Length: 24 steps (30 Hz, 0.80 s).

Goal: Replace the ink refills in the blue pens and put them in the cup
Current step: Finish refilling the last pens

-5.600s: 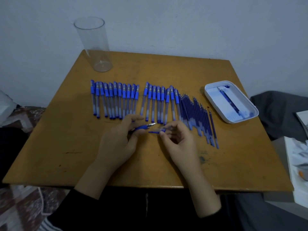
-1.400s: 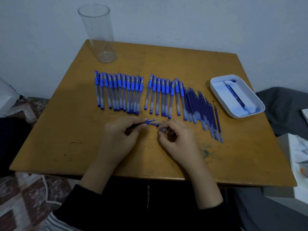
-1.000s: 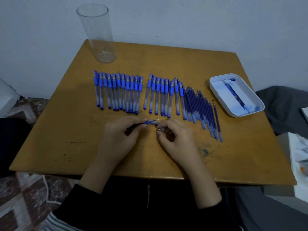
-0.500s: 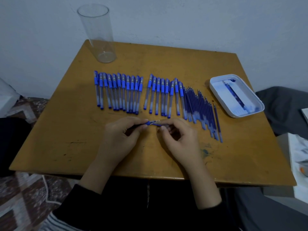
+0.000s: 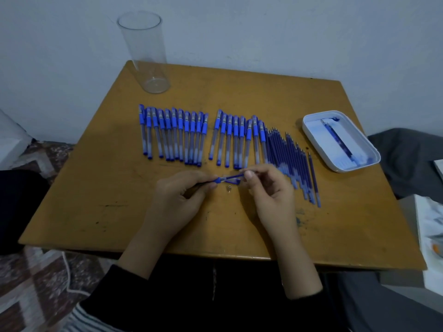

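1. The surface point(image 5: 239, 97) is showing mustard brown, with dark scuffs and a blue smear right of centre.
2. The pens point(image 5: 172, 135) are wearing bright blue caps over frosted clear barrels.
3. The refills point(image 5: 290, 159) are showing dark blue.
4. The tray point(image 5: 309, 130) is showing white, stained blue inside.
5. The cup point(image 5: 146, 51), upper left, is standing colourless.
6. The floor point(image 5: 36, 283), lower left, is showing a brown-and-cream geometric pattern.
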Motion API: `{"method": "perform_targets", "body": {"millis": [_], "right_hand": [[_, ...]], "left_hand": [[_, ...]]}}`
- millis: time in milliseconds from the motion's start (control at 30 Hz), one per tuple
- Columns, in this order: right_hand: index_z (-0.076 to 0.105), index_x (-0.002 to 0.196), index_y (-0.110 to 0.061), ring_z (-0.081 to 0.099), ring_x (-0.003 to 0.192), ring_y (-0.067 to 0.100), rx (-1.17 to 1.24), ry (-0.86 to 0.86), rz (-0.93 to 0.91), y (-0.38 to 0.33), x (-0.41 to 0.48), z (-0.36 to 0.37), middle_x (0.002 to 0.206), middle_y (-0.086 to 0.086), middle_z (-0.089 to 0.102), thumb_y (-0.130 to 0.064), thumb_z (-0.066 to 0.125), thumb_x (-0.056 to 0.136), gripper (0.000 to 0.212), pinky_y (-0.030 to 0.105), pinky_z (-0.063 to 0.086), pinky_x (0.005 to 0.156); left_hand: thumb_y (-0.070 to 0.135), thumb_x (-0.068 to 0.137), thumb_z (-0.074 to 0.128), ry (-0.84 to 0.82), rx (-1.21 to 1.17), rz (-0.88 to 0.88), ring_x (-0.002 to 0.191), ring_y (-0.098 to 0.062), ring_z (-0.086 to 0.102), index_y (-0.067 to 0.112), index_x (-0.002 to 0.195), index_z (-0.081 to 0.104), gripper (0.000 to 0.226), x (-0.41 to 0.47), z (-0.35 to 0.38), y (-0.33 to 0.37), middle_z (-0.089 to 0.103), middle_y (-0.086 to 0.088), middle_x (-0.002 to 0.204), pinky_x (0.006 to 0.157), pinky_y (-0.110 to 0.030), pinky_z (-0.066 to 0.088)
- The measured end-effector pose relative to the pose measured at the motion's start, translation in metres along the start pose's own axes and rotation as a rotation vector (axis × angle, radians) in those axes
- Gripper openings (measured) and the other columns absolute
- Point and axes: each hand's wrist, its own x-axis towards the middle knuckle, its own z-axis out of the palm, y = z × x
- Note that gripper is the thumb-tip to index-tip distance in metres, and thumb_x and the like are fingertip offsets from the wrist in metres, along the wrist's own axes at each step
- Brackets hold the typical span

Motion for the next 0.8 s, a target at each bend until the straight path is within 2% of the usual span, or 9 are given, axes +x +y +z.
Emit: {"method": "perform_targets", "body": {"millis": [67,133,267,433,567,633,700,800], "right_hand": [[0.065,0.100,-0.014,0.069,0.083,0.018,0.145,0.040,0.028,-0.003,0.001,0.000,0.087,0.003,0.071,-0.009,0.057,0.098,0.010,0.030,0.057,0.078],[0.063,0.108,-0.010,0.071,0.084,0.017,0.250,0.069,0.038,-0.008,0.001,0.001,0.088,0.007,0.073,-0.005,0.057,0.097,0.013,0.030,0.059,0.078],[0.069,0.104,-0.005,0.066,0.081,0.002,0.252,0.131,0.005,-0.016,-0.003,0.015,0.088,-0.004,0.070,0.004,0.065,0.090,0.018,0.017,0.054,0.073],[0.075,0.100,-0.015,0.068,0.088,0.002,0.221,0.272,0.053,-0.016,-0.004,0.028,0.093,-0.004,0.075,-0.001,0.066,0.091,0.020,0.015,0.052,0.076],[0.074,0.108,-0.011,0.071,0.089,0.012,0.293,0.359,0.112,-0.020,0.001,0.024,0.095,-0.003,0.075,-0.005,0.065,0.093,0.019,0.020,0.055,0.077],[0.073,0.109,-0.011,0.071,0.084,0.009,0.326,0.392,0.129,-0.024,0.004,0.017,0.088,-0.009,0.075,-0.005,0.064,0.093,0.019,0.021,0.056,0.078],[0.073,0.108,-0.015,0.070,0.083,0.008,0.320,0.437,0.123,-0.025,0.008,0.007,0.084,-0.012,0.075,-0.005,0.064,0.093,0.019,0.023,0.057,0.079],[0.073,0.106,-0.022,0.070,0.091,0.010,0.331,0.497,0.104,-0.024,0.013,-0.011,0.090,-0.011,0.076,-0.006,0.064,0.094,0.021,0.029,0.057,0.086]], "left_hand": [[0.007,0.083,0.081,0.042,-0.001,-0.014,0.095,0.000,0.069,0.009,0.101,0.079,0.018,0.000,0.001,-0.001,0.075,0.006,0.100,0.086,-0.015,0.052],[0.008,0.083,0.080,0.071,-0.010,-0.030,0.094,0.002,0.069,0.010,0.101,0.079,0.018,0.000,0.003,-0.001,0.074,0.010,0.100,0.086,-0.014,0.051],[0.010,0.084,0.080,0.089,-0.010,-0.049,0.093,0.000,0.069,0.011,0.102,0.079,0.017,0.000,0.001,0.000,0.074,0.009,0.099,0.086,-0.018,0.054],[0.010,0.085,0.079,0.071,0.003,-0.037,0.094,0.002,0.069,0.010,0.103,0.079,0.018,0.000,-0.001,0.003,0.073,0.010,0.100,0.086,-0.015,0.053],[0.010,0.084,0.080,0.084,0.006,-0.047,0.095,0.002,0.068,0.011,0.103,0.079,0.019,0.000,0.000,0.002,0.072,0.013,0.100,0.087,-0.013,0.051],[0.008,0.084,0.081,0.082,-0.007,-0.066,0.095,0.003,0.068,0.012,0.104,0.079,0.020,0.000,0.001,0.001,0.072,0.013,0.100,0.088,-0.012,0.051],[0.008,0.084,0.081,0.066,-0.008,-0.066,0.095,0.003,0.069,0.012,0.104,0.078,0.020,0.000,0.001,0.000,0.073,0.013,0.101,0.087,-0.016,0.053],[0.011,0.085,0.080,0.051,0.005,-0.038,0.095,0.001,0.069,0.013,0.105,0.078,0.020,-0.002,0.002,-0.001,0.074,0.011,0.102,0.086,-0.021,0.056]]}}
